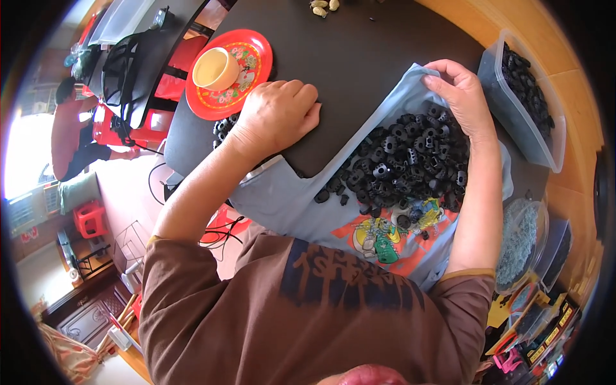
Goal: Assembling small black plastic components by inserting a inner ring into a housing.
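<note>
A light blue cloth (276, 199), shaped like a T-shirt with a colourful cartoon print, lies over the near side of the dark table. Heaped on it is a pile of small black plastic parts (410, 154), a few of them loose near the print. At the pile's far right, my right hand (459, 96) pinches the far edge of the cloth between thumb and fingers. My left hand (276, 115) is closed in a fist over the table, beside the red plate; its palm side is hidden. More black parts (223, 128) show partly behind my left wrist.
A red patterned plate (260, 51) carries a yellowish cup (215, 68) at the left. On the right stands a clear plastic bin (513, 109) of black parts, with a round tub (516, 244) nearer me. Peanuts (324, 8) lie far back. Another person (77, 135) sits at far left.
</note>
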Demonstrator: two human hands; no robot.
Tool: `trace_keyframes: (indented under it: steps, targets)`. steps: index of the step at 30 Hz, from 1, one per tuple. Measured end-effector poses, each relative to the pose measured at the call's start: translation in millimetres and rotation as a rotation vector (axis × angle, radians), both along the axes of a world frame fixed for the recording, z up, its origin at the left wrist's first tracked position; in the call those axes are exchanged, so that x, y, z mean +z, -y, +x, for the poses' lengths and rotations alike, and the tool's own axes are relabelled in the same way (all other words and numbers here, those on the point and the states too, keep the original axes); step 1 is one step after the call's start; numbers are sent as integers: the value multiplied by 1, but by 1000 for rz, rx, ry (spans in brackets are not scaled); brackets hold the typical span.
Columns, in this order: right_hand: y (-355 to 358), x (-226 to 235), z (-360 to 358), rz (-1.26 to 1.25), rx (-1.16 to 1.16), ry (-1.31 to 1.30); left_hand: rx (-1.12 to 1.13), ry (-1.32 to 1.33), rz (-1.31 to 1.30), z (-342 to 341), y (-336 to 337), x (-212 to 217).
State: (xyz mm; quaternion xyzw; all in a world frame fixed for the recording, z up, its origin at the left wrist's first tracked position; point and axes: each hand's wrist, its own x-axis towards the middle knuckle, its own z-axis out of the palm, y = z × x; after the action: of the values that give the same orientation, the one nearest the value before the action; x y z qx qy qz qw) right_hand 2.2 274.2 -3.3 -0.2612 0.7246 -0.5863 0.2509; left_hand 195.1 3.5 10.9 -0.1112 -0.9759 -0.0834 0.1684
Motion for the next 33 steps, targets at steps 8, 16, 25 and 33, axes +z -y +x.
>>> trace_keyframes:
  steps: [8, 16, 25, 33]
  targets:
    - [2, 3, 2, -2, 12, -54, 224, 177, 206, -10, -11, 23]
    - [6, 2, 3, -66, -16, 11, -341, 30, 485, -4, -94, 45]
    - [4, 1, 1, -63, 12, -25, -503, 113, 414, -21, -132, 44]
    - [3, 4, 3, -28, -7, -56, 71, 14, 292, -88, -20, 35]
